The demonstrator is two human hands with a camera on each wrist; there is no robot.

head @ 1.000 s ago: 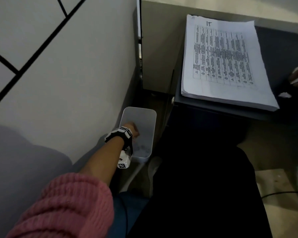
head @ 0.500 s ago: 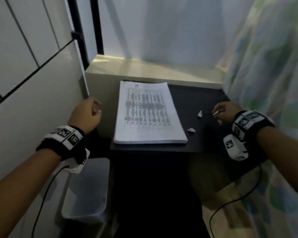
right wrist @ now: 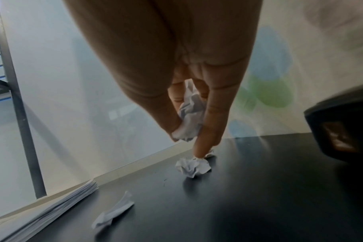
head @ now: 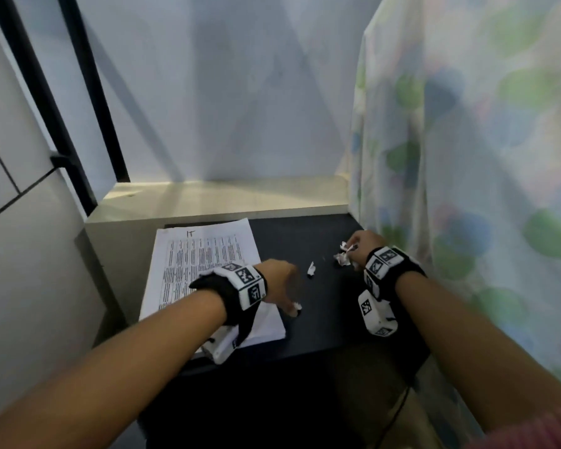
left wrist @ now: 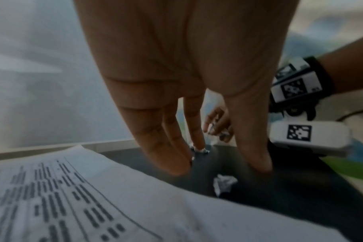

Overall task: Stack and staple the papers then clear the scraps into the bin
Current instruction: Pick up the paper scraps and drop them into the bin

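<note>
A stack of printed papers [head: 204,254] lies on the left of the black table [head: 324,319]. My left hand [head: 290,304] reaches past the stack's right edge. Its fingers [left wrist: 172,163] hang straight, spread over a small crumpled scrap [left wrist: 225,183] on the table, holding nothing. My right hand [head: 350,251] pinches a crumpled scrap [right wrist: 189,114] between thumb and fingers. One finger [right wrist: 205,140] touches a second crumpled scrap [right wrist: 194,165] on the table. A flatter scrap [right wrist: 114,212] lies loose between the hands, also in the head view as the scrap [head: 311,269]. The bin is out of view.
A floral curtain [head: 467,189] hangs along the table's right side. A pale ledge [head: 224,196] and wall stand behind the table, and a white tiled wall [head: 30,254] on the left. A blurred dark object [right wrist: 342,131] sits at the right edge of the right wrist view.
My view has lifted from the bin to the table. The left hand came up from the bin, past the wall, and now hangs over a scrap beside the stack. The right hand stayed among its scraps.
</note>
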